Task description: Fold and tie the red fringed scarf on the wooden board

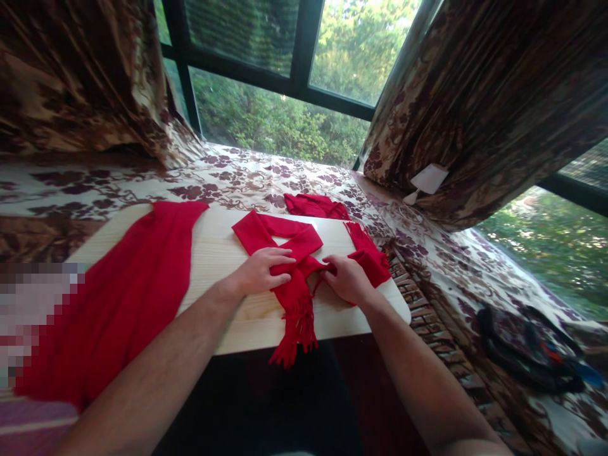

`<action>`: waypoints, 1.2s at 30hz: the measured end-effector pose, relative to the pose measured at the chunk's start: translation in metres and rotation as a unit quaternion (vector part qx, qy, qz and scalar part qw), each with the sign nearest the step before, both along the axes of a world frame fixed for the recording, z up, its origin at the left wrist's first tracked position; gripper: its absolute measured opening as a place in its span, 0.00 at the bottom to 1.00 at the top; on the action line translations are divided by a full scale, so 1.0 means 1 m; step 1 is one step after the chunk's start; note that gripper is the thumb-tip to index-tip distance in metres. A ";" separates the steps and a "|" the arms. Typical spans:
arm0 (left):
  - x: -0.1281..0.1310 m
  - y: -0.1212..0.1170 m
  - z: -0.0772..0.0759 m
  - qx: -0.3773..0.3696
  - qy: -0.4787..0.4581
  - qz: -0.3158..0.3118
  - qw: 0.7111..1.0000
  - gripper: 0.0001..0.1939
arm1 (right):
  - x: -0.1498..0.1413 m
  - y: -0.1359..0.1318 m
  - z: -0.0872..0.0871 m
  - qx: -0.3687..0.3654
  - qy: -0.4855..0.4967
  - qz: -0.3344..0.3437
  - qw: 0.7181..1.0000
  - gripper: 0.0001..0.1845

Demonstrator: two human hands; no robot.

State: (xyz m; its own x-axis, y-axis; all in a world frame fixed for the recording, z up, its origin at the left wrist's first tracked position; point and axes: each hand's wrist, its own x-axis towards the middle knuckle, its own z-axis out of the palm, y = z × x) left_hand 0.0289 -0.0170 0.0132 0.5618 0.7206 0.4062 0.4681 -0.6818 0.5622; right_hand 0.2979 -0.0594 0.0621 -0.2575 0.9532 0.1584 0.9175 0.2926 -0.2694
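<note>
A red fringed scarf [278, 234] lies on a pale wooden board [247, 323], bent into a loop with its ends crossed. One fringed end drapes over the near edge of the board. My left hand [263, 271] rests on the crossing, fingers stretched out over the fabric and thumb apart. On the other side, my right hand [349, 280] pinches a strip of the scarf between thumb and fingers. Just beyond that hand, a folded red fringed cloth [375, 265] sits at the board's right end. Its link to the looped scarf is hidden by my hand.
A long red cloth [147, 272] covers the board's left part and hangs off the near side. Another red cloth [316, 206] lies behind the board on a floral-covered surface [237, 171]. A small white lamp [430, 178] and a dark strapped item [527, 348] are at right.
</note>
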 end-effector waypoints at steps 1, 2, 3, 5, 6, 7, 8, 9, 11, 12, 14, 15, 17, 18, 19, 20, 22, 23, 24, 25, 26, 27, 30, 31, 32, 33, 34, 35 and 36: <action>0.000 0.000 0.000 -0.003 0.009 0.002 1.000 0.23 | -0.001 -0.001 0.000 0.000 -0.006 -0.002 1.000 0.10; -0.001 0.000 -0.001 -0.006 0.016 0.002 1.000 0.24 | -0.001 -0.002 0.002 0.001 -0.012 -0.004 1.000 0.08; -0.001 0.000 -0.001 -0.008 0.022 0.002 1.000 0.24 | -0.002 -0.004 0.003 0.003 -0.017 -0.005 1.000 0.07; -0.002 0.001 0.000 -0.013 0.030 -0.002 0.999 0.25 | -0.002 -0.008 0.009 -0.003 -0.025 -0.002 1.000 0.06; -0.002 0.001 0.000 -0.015 0.034 -0.003 0.999 0.25 | -0.001 -0.010 0.012 -0.009 -0.032 0.000 0.999 0.06; -0.002 0.001 0.000 -0.017 0.036 -0.005 0.999 0.25 | -0.001 -0.011 0.015 -0.017 -0.042 0.002 0.999 0.07; -0.002 0.001 0.000 -0.020 0.037 -0.006 0.999 0.25 | -0.001 -0.013 0.018 -0.025 -0.053 0.004 0.998 0.07; -0.002 0.001 0.000 -0.021 0.036 -0.007 0.999 0.25 | 0.000 -0.015 0.020 -0.034 -0.064 0.007 0.997 0.08; -0.002 0.002 -0.001 -0.021 0.031 -0.010 0.999 0.24 | -0.001 -0.019 0.023 -0.048 -0.084 0.017 0.995 0.10; -0.002 0.002 -0.002 -0.020 0.028 -0.011 0.999 0.24 | -0.002 -0.021 0.023 -0.054 -0.091 0.027 0.994 0.10; -0.002 0.002 -0.003 -0.017 0.026 -0.011 0.999 0.24 | -0.003 -0.025 0.022 -0.067 -0.090 0.060 0.992 0.09; -0.002 0.002 -0.004 -0.016 0.025 -0.009 1.000 0.25 | -0.005 -0.027 0.021 -0.077 -0.082 0.081 0.990 0.09; -0.002 0.002 -0.004 -0.015 0.021 -0.004 1.000 0.25 | -0.006 -0.029 0.019 -0.100 -0.053 0.116 0.987 0.07; -0.002 0.002 -0.004 -0.014 0.018 -0.001 1.000 0.25 | -0.007 -0.030 0.018 -0.104 -0.035 0.120 0.987 0.06; -0.002 0.001 -0.003 -0.012 0.014 0.001 1.000 0.25 | -0.007 -0.030 0.018 -0.099 -0.016 0.114 0.988 0.05; -0.002 0.001 -0.003 -0.008 0.011 0.003 1.000 0.25 | -0.006 -0.029 0.018 -0.083 0.003 0.099 0.992 0.04; -0.002 0.001 -0.003 -0.001 0.010 0.004 1.000 0.25 | -0.003 -0.027 0.019 -0.046 0.028 0.070 0.996 0.03; -0.003 0.001 -0.004 0.002 0.012 0.003 1.000 0.25 | -0.001 -0.026 0.019 -0.039 0.029 0.069 0.996 0.04; -0.003 0.002 -0.004 0.004 0.015 0.001 1.000 0.25 | 0.001 -0.025 0.019 -0.044 0.020 0.076 0.996 0.05; -0.003 0.002 -0.005 0.005 0.018 0.000 1.000 0.25 | 0.003 -0.024 0.019 -0.059 0.005 0.089 0.994 0.07; -0.003 0.003 -0.006 0.005 0.021 -0.002 1.000 0.24 | 0.005 -0.023 0.019 -0.076 -0.011 0.102 0.992 0.08; -0.003 0.003 -0.007 0.005 0.024 -0.003 1.000 0.24 | 0.006 -0.023 0.018 -0.089 -0.025 0.110 0.990 0.09; -0.003 0.004 -0.008 0.002 0.031 -0.004 0.999 0.23 | 0.005 -0.025 0.016 -0.089 -0.050 0.080 0.992 0.10; -0.003 0.005 -0.008 0.001 0.034 -0.005 0.999 0.23 | 0.004 -0.026 0.015 -0.085 -0.061 0.060 0.993 0.09; -0.003 0.005 -0.009 -0.001 0.035 -0.006 0.999 0.22 | 0.002 -0.027 0.014 -0.086 -0.078 0.038 0.993 0.07; -0.002 0.005 -0.009 -0.001 0.036 -0.005 0.999 0.22 | 0.002 -0.027 0.013 -0.091 -0.099 0.015 0.991 0.07; -0.002 0.005 -0.008 -0.001 0.037 -0.004 0.999 0.22 | 0.001 -0.028 0.013 -0.099 -0.121 -0.004 0.988 0.09; -0.002 0.005 -0.008 0.000 0.039 -0.003 0.999 0.22 | 0.001 -0.028 0.013 -0.111 -0.144 -0.017 0.983 0.12; -0.002 0.005 -0.008 0.001 0.041 -0.003 0.999 0.23 | 0.001 -0.028 0.014 -0.121 -0.165 -0.026 0.978 0.12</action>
State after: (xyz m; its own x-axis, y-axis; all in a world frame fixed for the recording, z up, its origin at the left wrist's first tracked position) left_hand 0.0269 -0.0118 0.0050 0.5978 0.7161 0.3603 0.5086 -0.6862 0.5200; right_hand 0.2991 -0.0878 0.0757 -0.2075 0.9653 -0.1583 0.9780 0.2083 -0.0115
